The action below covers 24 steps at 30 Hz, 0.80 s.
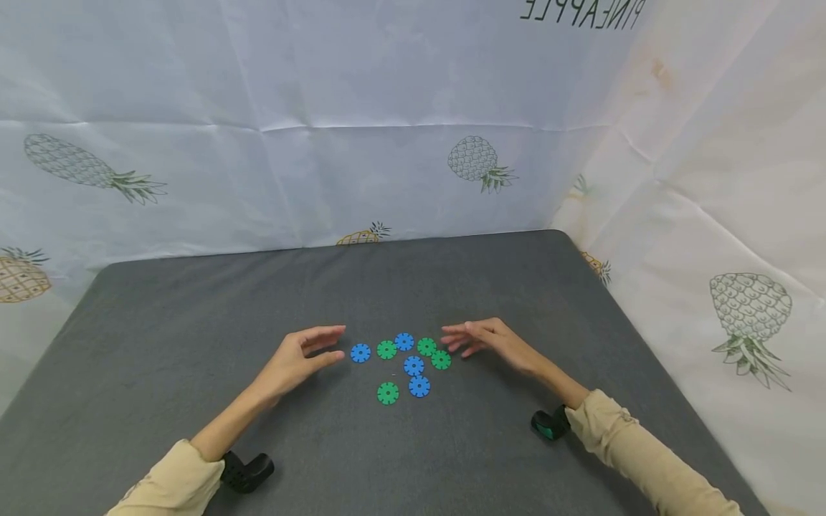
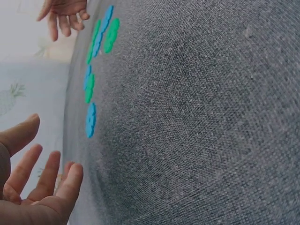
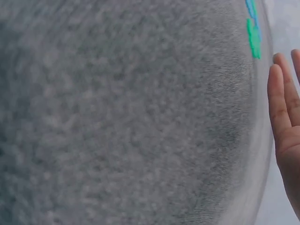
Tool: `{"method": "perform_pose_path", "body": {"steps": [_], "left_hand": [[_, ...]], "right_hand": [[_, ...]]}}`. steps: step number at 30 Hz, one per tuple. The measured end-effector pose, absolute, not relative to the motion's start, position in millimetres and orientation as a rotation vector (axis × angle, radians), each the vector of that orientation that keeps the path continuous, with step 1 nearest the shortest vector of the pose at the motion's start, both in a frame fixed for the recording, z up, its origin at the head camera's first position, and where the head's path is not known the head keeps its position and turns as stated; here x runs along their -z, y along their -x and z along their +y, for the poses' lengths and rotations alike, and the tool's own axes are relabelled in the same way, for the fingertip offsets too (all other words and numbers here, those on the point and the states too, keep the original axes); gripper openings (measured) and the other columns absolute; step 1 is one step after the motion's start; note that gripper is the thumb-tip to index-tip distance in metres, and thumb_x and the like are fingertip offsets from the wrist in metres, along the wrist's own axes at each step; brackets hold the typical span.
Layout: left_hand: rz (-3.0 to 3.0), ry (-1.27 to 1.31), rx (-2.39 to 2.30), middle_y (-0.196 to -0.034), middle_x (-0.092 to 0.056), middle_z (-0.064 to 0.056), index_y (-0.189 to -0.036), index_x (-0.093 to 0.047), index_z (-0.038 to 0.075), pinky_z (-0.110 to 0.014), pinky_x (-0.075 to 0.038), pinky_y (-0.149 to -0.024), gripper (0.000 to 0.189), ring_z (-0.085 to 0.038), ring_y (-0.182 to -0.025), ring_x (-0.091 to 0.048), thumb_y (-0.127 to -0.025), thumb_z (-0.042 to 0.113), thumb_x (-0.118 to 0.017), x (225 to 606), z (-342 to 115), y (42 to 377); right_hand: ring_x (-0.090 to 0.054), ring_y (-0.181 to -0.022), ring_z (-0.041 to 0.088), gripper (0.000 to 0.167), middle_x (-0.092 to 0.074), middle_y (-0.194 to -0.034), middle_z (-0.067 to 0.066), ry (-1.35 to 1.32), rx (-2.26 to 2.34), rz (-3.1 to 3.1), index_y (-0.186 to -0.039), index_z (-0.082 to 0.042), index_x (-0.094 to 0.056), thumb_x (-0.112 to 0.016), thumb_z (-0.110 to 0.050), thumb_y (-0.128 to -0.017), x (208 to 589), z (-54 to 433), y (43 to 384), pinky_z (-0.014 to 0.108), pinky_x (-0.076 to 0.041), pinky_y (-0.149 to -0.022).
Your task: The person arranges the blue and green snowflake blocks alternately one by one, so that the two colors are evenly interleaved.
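On desk [image 1: 258, 294], blue discs [image 1: 361, 352] and green discs [image 1: 388, 393] lie flat between left hand [image 1: 298, 360] and right hand [image 1: 488, 340]; both empty, fingers loose; sloppy sweep could scatter them, thin edges might dodge pinch imo

discs [image 1: 409, 366] on table [image 1: 335, 451] | left hand [image 1: 299, 360]: discs' left | right hand [image 1: 488, 336]: right

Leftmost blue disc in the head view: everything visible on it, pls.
The leftmost blue disc is thin and round, with notches around its rim and a small mark at its centre; it looks like plastic. It lies flat on the dark grey cloth, between the left hand and a green disc, apart from both. Only the cloth touches it.
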State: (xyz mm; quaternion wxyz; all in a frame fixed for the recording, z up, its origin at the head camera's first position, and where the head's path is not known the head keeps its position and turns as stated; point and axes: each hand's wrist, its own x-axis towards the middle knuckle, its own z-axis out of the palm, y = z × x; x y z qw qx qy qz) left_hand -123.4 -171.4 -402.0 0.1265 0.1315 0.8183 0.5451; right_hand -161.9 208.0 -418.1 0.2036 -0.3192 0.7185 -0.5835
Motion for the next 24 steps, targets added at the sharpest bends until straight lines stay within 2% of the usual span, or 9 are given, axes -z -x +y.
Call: {"method": "perform_pose_path", "body": {"steps": [4, 7, 13, 19, 24], "left_hand": [[2.401, -0.373, -1.578, -0.134, -0.055, -0.017, -0.133, -0.056, 0.001, -0.047, -0.046, -0.094, 0.049, -0.032, -0.123, -0.052, -0.090, 0.021, -0.069, 403.9, -171.1, 124.7], [2.415, -0.382, -1.581, -0.131, -0.057, -0.018, -0.130, -0.058, 0.000, -0.041, -0.049, -0.091, 0.047, -0.032, -0.120, -0.054, -0.089, 0.019, -0.070, 405.1, -171.1, 126.0], [2.441, -0.405, -1.597, -0.124, -0.061, -0.021, -0.123, -0.063, -0.004, -0.029, -0.051, -0.088, 0.041, -0.034, -0.114, -0.059, -0.085, 0.009, -0.073, 404.1, -169.8, 130.1], [2.453, -0.419, -1.591, -0.120, -0.063, -0.021, -0.119, -0.065, -0.005, -0.026, -0.051, -0.085, 0.041, -0.033, -0.109, -0.061, -0.082, 0.008, -0.076, 406.3, -172.1, 135.3], [2.440, -0.445, -1.579, -0.114, -0.066, -0.020, -0.117, -0.066, -0.006, -0.019, -0.051, -0.079, 0.040, -0.029, -0.100, -0.064, -0.081, 0.008, -0.077, 410.0, -170.7, 140.2]], "right_hand": [[-0.061, -0.104, 0.037, 0.036, -0.060, -0.122, 0.027, 0.905, 1.627, 1.999, -0.130, 0.012, -0.052, -0.037, -0.007, -0.104, 423.8, 205.3, 164.6, 0.045, -0.052, -0.084], [-0.064, -0.098, 0.034, 0.032, -0.063, -0.118, 0.025, 0.909, 1.612, 2.043, -0.127, 0.011, -0.056, -0.046, -0.005, -0.101, 425.6, 202.1, 164.7, 0.043, -0.053, -0.081], [-0.064, -0.105, 0.031, 0.029, -0.066, -0.115, 0.020, 0.981, 1.517, 2.192, -0.120, 0.009, -0.063, -0.061, -0.002, -0.092, 429.1, 198.9, 165.1, 0.033, -0.054, -0.083], [-0.065, -0.099, 0.032, 0.034, -0.066, -0.114, 0.021, 0.986, 1.469, 2.204, -0.118, 0.010, -0.063, -0.068, 0.000, -0.086, 429.9, 197.7, 166.0, 0.032, -0.054, -0.082], [-0.066, -0.099, 0.028, 0.035, -0.067, -0.114, 0.019, 0.949, 1.394, 2.247, -0.117, 0.007, -0.065, -0.071, 0.000, -0.083, 425.8, 195.2, 165.1, 0.029, -0.054, -0.081]]}}
